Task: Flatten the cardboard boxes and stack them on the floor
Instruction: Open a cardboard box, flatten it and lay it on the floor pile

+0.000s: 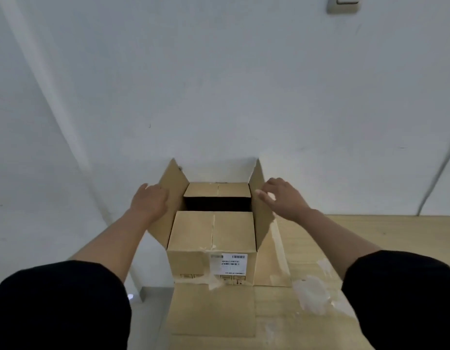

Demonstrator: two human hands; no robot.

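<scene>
Cardboard box [213, 248] sits upright right against the white wall [218, 84], resting on a sheet of flattened cardboard [277, 311] that spreads out in front of the box and to its right. Top is partly undone: the near flap lies down over the opening, the far flap lies down too, and a dark gap shows between them. Both side flaps stand up and lean outward. A white shipping label [230, 263] with barcodes is stuck on the box's front face, with torn tape below it.

Left hand [149, 200] is flat against the outer side of the box's left flap, fingers straight, palm pressing on the cardboard, nothing gripped. Right hand [282, 198] is at the box's right flap, fingers loosely spread and relaxed, fingertips touching or just off the flap's edge — cannot tell which — and not curled round it. Black sleeves cover both upper arms, nearer the camera than the box.

Wooden surface [383, 231] runs to the right of the box. Up on the wall, far above and right of the box, a light switch [343, 3]. A thin cable [438, 173] runs down the wall well right of the box.
</scene>
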